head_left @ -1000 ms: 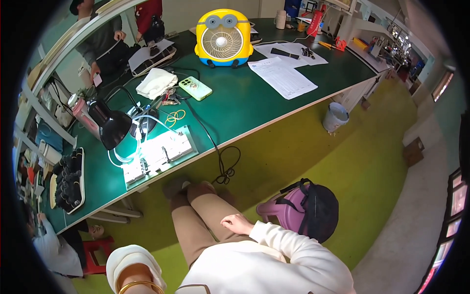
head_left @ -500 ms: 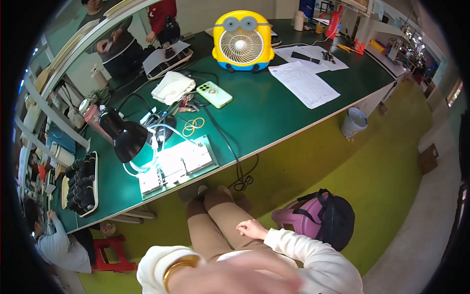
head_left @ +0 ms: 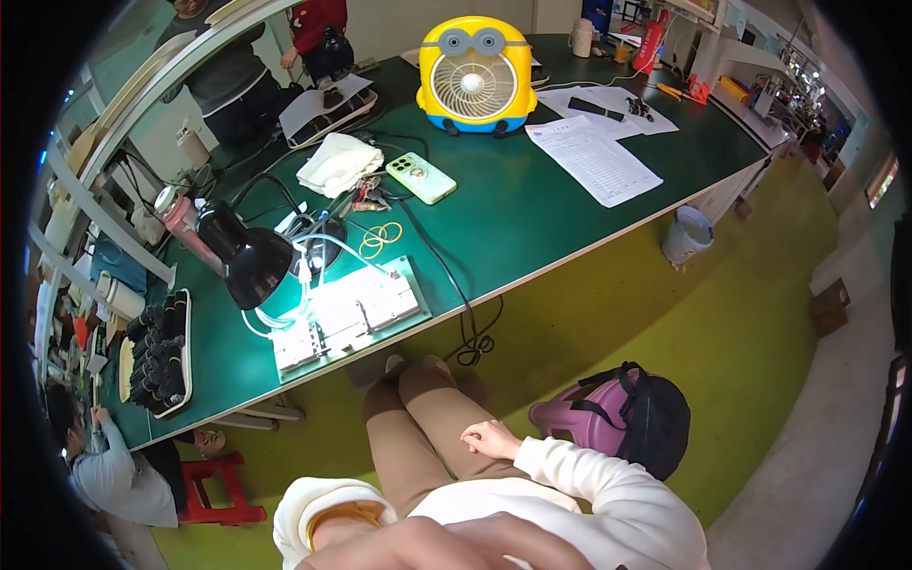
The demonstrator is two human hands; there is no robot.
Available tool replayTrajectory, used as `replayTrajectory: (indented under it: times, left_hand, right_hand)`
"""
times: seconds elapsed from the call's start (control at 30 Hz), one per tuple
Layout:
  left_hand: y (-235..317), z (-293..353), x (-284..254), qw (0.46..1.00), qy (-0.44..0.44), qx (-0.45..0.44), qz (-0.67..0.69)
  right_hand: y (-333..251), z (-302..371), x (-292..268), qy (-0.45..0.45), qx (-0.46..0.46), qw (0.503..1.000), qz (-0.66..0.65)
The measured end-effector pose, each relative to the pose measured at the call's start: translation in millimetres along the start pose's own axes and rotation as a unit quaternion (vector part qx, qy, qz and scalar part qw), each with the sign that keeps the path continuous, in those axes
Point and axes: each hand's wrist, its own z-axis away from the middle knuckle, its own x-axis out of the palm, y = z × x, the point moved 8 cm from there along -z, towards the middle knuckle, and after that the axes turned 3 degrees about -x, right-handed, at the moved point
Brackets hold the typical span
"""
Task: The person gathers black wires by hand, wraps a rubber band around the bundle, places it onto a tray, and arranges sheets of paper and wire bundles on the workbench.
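My left hand looms large and close at the lower edge, with a gold bracelet at its wrist. Its fingers run out of the picture, so what they do is hidden. My right hand rests on my thigh, fingers loosely curled in, nothing visible in it. In front of me at the table edge lies a brightly lit white fixture on a green plate, with white cables running to it. A black desk lamp leans over it. Neither hand touches the fixture.
On the green table are a phone, white cloth, yellow rings, yellow fan, papers and a tray of black parts. A pink stool with a black bag stands right. Other people are nearby.
My left hand has dropped lower in the picture and its fingers have left view. My right hand stays on my thigh. The table scene has shifted slightly.
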Motion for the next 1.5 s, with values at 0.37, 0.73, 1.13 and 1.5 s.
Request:
replayTrajectory:
  times: [0.37, 0.73, 1.13, 1.5]
  left_hand:
    - [8.0, 14.7, 7.9, 0.998, -0.012, -0.027, 0.048]
    - [21.4, 73.8, -44.5, 0.984, 0.174, 0.011, -0.037]
    - [-34.4, 254.5, -130.7, 0.801, 0.569, -0.085, -0.166]
    - [-20.1, 282.4, -160.9, 0.773, 0.622, -0.017, -0.125]
  right_hand:
    - [-3.7, -0.5, 1.1, -0.006, 0.024, 1.000, 0.015]
    - [-169.8, 24.3, -239.1, 0.397, -0.354, 0.827, 0.181]
    - [-12.4, -28.9, -599.3, 0.548, 0.272, 0.725, 0.317]
    - [26.6, -34.4, -642.3, 0.482, 0.255, 0.795, 0.265]
